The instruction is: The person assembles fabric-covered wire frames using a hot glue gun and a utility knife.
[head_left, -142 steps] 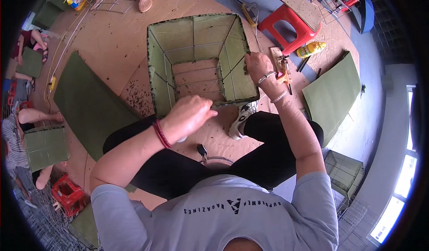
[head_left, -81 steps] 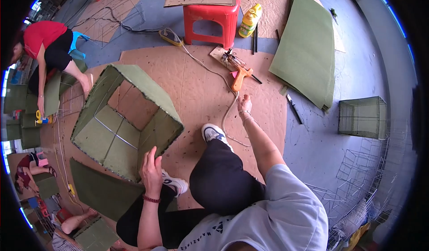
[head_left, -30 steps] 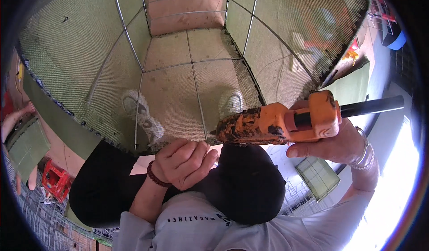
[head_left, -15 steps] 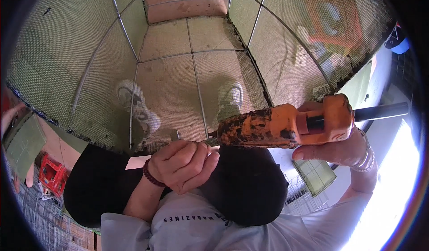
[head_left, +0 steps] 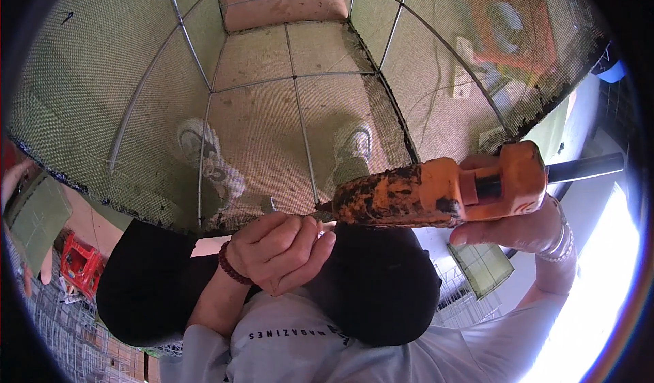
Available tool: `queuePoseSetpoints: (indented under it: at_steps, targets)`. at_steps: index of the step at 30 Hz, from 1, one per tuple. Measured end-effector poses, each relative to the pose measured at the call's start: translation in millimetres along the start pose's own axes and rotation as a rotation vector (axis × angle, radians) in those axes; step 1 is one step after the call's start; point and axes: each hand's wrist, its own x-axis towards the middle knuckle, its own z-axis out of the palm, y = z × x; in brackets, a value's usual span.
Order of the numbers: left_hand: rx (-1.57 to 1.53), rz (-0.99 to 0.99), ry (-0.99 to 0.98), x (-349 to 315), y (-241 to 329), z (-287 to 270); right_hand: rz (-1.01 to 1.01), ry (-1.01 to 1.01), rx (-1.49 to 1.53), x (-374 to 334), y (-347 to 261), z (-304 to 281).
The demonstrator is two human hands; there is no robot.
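My right hand (head_left: pixel 518 227) is wrapped round an orange hot glue gun (head_left: pixel 439 191), smeared with dark residue. A dark, shiny stick (head_left: pixel 587 167) juts from its back end, and its nozzle points left. Just left of the nozzle, my left hand (head_left: pixel 281 252) is closed at the near edge of a box-shaped frame of metal wire covered in green mesh (head_left: pixel 255 131). Its fingertips are pinched on that edge; exactly what lies between them is hidden. Dark glue-like marks run along several seams of the mesh.
My shoes (head_left: pixel 208 157) show through the mesh floor, below my bent knees in black trousers. At left are a red plastic crate (head_left: pixel 80 266) and stacked wire grids (head_left: pixel 71 328). A green mesh panel (head_left: pixel 482 270) lies beyond my right forearm. Orange objects show through the right mesh wall.
The glue gun in my right hand has shifted slightly right, its nozzle a little farther from my left fingers. My left hand stays at the mesh edge.
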Motion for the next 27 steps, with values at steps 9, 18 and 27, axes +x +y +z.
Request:
queuePoseSetpoints:
  at_steps: [9, 18, 27]
  targets:
    - [-0.014, 0.000, 0.019, 2, -1, 1, -0.107, -0.017, -0.268, -4, -1, 3]
    - [-0.016, -0.001, 0.024, 2, -2, 1, 0.086, -0.038, 0.052, -4, -4, 2]
    - [-0.002, -0.030, 0.038, 7, -2, 0, -0.045, 0.000, -0.035, -3, 3, 7]
